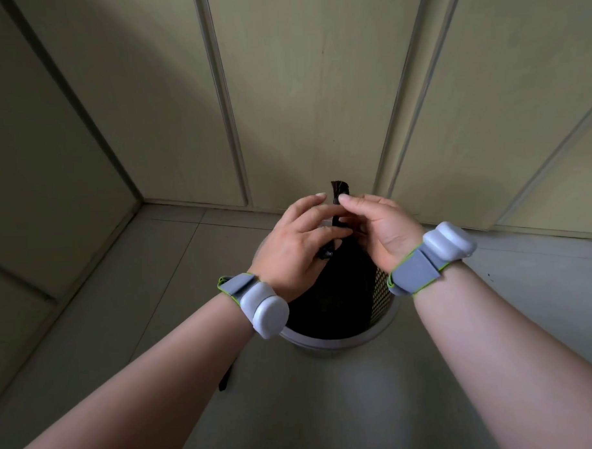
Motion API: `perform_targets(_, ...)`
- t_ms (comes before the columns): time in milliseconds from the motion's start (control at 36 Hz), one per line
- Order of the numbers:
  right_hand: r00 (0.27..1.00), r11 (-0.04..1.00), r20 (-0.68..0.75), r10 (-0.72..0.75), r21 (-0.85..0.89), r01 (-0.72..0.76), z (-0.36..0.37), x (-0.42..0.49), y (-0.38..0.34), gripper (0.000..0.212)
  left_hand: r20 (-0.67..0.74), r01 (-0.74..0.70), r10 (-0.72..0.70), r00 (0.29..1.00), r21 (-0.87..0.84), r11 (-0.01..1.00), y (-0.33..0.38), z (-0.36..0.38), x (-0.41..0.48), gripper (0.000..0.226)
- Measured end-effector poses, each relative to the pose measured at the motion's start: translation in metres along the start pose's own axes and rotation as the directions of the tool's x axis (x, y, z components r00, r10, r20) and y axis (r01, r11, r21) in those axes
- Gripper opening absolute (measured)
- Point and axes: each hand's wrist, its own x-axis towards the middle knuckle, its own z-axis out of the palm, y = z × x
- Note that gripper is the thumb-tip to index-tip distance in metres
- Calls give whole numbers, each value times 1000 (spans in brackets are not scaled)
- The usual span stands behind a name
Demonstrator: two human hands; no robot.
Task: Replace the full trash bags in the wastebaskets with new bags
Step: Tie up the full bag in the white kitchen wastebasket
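Presently, from the head view: both bare forearms reach forward from the bottom edge, each carrying a grey wrist band, the left one (262, 302) and the right one (433, 256). A dark strap (225, 378) hangs below the left forearm; what it belongs to I cannot tell.

Between the wrists stands the wastebasket (325, 342), a round mesh bin with a pale rim, on the tiled floor (155, 279). The black trash bag (330, 297) sits inside it and fills the opening.

Above the bin, the bag's mouth is gathered into a twisted neck that rises upright between the two hands. The left hand (295, 248) lies across the neck, its fingers (308, 224) closed over it, a short black end showing beneath the palm. The right hand (378, 228) meets it from the other side, fingers (354, 202) curled in and pinching the same neck. The frayed tip of the neck pokes out above both hands.

Beyond, pale panelled doors (300, 89) close off the corner behind the bin.
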Motion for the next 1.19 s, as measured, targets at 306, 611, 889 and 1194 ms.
perform_targets(306, 974, 987, -202, -102, -146, 73, -11, 7, 15, 28, 167, 573, -742, 649, -749, 333, 0, -1, 0, 35)
perform_targets(611, 999, 885, 18, -26, 466, 15, -16, 8, 25, 25, 472, 241, -690, 549, -879, -410, -17, -7, -3, 42)
perform_targets(889, 951, 963, -307, -27, 247, 107, -52, 15, 48, 26, 460, 432, -860, 220, -837, -337, -45, 10, -37, 44)
perform_targets(1194, 932, 183, 208, -295, -946, 269, -40, 7, 51, 8, 333, 480, -619, 712, 413, 774, -35, 16, -42, 36)
